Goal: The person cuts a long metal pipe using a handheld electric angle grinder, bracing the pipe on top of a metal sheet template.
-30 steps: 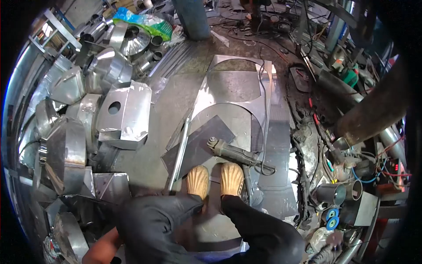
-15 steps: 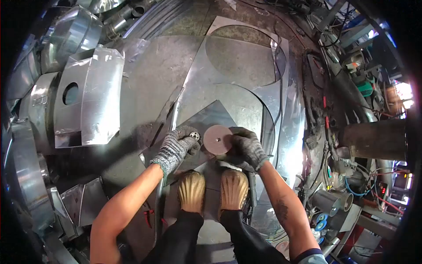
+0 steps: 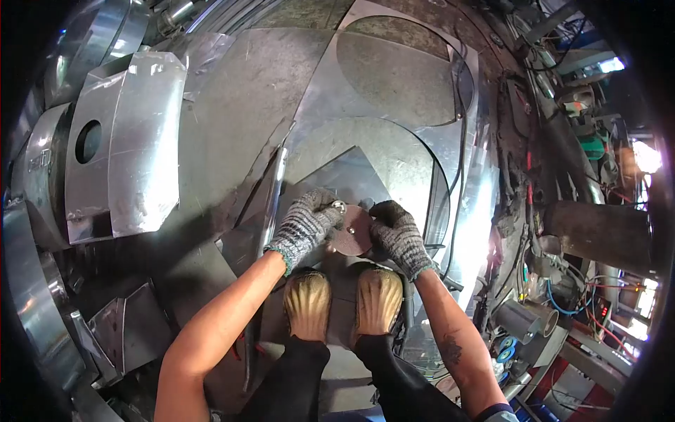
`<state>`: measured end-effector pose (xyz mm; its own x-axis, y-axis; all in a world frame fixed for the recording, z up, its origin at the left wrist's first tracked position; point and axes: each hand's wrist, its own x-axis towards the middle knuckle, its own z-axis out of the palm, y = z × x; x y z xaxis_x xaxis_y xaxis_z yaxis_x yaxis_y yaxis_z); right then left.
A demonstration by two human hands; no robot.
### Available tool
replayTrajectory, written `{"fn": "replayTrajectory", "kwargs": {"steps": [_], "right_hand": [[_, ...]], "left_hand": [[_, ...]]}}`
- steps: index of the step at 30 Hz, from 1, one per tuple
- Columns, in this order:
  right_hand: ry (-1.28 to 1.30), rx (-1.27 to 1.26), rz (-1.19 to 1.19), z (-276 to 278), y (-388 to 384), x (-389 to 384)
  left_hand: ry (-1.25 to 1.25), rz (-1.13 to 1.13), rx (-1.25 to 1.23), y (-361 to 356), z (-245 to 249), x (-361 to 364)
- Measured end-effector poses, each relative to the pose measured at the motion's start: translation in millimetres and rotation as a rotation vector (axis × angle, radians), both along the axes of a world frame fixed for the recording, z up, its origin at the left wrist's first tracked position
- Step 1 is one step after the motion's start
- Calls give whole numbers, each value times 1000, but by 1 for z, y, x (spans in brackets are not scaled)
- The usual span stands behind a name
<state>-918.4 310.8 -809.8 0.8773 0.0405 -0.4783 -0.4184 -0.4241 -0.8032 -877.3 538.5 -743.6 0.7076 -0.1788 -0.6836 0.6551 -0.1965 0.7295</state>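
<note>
Both my hands wear grey knitted gloves with darkened fingers and are held close together above the shoes. My left hand [image 3: 307, 219] pinches a small round metal nut [image 3: 339, 207] at the left edge of a reddish-brown abrasive disc [image 3: 354, 235]. A small metal spindle end shows at the disc's centre. My right hand [image 3: 397, 232] is closed at the disc's right edge; whatever lies under the disc is mostly hidden. Below them is a dark square metal sheet [image 3: 342, 173] on the floor.
A large sheet with round cut-outs [image 3: 320, 105] lies ahead. Bent shiny sheet-metal parts [image 3: 144, 151] stand on the left. To the right are cables [image 3: 524, 232], a thick pipe [image 3: 598, 235] and metal cylinders [image 3: 519, 320]. My gold-toned shoes [image 3: 307, 302] are just below my hands.
My left hand has moved right, bringing the nut over the disc's edge. The disc has tilted slightly and shifted a little lower. The camera view has shifted a little.
</note>
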Motion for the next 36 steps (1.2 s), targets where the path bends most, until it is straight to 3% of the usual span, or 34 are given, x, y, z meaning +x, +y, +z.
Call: {"fn": "replayTrajectory", "kwargs": {"steps": [1,3,5,6,8,10,11,14,15,18,20,23,26,29,30,32,33,34,36], "right_hand": [[-28,-18,15,4,2,-2],[-68,-163,128,13,8,-2],[-50,-145,42,18,15,-9],[-109,-139,33,18,17,-14],[-74,-115,-20,22,22,-18],[-122,-110,-4,37,31,-18],[-164,-58,-11,16,23,-24],[-265,-49,-76,6,27,-29],[-164,-38,-97,11,26,-30],[-155,-214,25,27,24,-26],[-158,-214,-21,32,27,-24],[-233,-261,21,30,21,-23],[-273,-172,-4,34,18,-23],[-146,278,8,54,23,-20],[-143,277,8,67,29,-15],[177,402,-72,90,37,-6],[34,220,4,77,38,-5],[37,218,3,71,34,-5],[51,419,-152,73,34,-2]], "left_hand": [[-284,-20,62,2,-23,-11],[-349,-52,139,3,-27,-19],[-565,-132,321,4,-34,-29],[-582,-104,321,2,-36,-37],[-740,-57,529,-3,-84,-55],[-784,30,476,-5,-84,-65],[-672,53,375,-4,-58,-62],[-663,143,405,-7,-45,-64],[-639,142,368,-6,-35,-62],[-690,153,243,-2,-40,-59],[-560,233,35,-2,-50,-58],[-522,113,101,9,-41,-53],[-472,33,131,10,-36,-51],[-612,5,123,6,-22,-52],[-609,6,122,6,-17,-52],[-640,-75,72,6,-10,-48],[-532,-211,118,10,-2,-39],[-530,-212,116,12,-6,-34],[-621,-267,228,18,-9,-27]]}}
